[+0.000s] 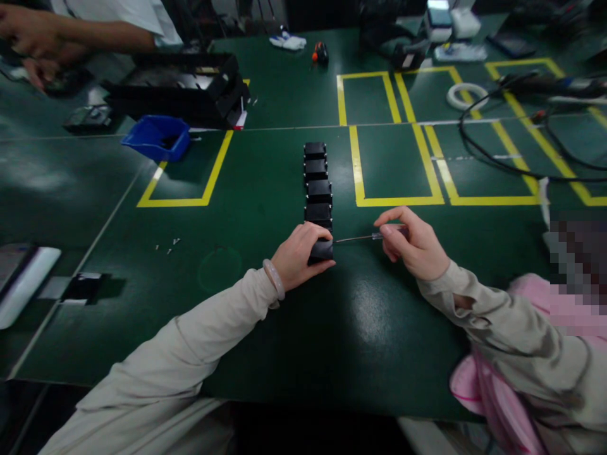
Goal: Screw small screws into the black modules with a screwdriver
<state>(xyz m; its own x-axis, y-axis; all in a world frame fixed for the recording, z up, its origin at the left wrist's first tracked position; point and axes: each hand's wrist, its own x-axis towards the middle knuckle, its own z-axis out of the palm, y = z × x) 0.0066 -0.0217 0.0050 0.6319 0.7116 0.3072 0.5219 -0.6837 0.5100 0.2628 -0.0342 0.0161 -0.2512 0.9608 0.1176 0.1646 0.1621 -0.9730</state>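
My left hand (303, 256) is closed round the nearest small black block (322, 250), thumb on its near side and fingers over its far side. Beyond it a row of similar black blocks (319, 191) runs straight away from me, with small bright screw-like bits at their sides. In my right hand (415, 243) is a thin screwdriver (377, 236), held by its clear handle with the index finger stretched forward. Its shaft points left, and the tip is at or very near the right side of the held block; contact is too fine to tell.
Several small screws (169, 245) lie to the left. Further off are a blue bin (159, 138), a black tray (175, 91), a tape roll (467, 96) and a black cable (478, 151). A co-worker's arm (104, 31) shows at upper left. Pink cloth (493, 392) hangs at lower right.
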